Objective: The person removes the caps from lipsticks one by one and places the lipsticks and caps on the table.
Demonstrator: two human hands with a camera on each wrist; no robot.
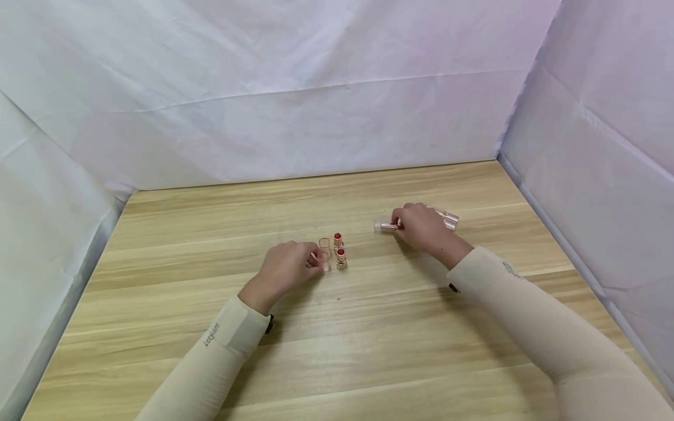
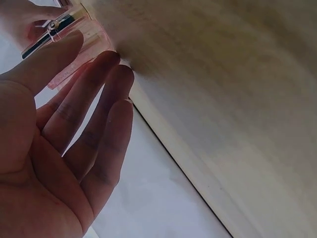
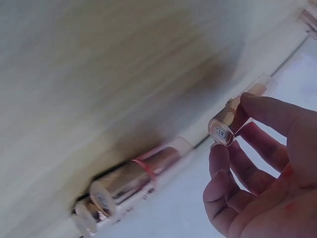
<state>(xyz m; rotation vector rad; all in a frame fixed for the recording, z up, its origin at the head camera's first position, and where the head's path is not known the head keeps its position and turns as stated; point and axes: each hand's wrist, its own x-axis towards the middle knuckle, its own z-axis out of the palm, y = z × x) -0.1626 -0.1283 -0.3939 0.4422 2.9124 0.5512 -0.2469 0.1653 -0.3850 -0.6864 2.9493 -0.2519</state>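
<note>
Right hand [image 1: 418, 227]: thumb and fingertips clamped on a lipstick tube [image 1: 388, 227]
Tube's place: right half of the wooden table [image 1: 389, 351]
Tube's direction: clear end points left, base right; long axis roughly along the table's far edge
Left hand [image 1: 286, 268]: curved fingers at a clear cap [image 1: 326, 266]; cannot tell whether they grip it
Red-tipped lipsticks [image 1: 341, 259]: two, upright, just beside the cap
Other tubes [image 1: 451, 221]: lying beyond the right hand, bases rightward
</note>
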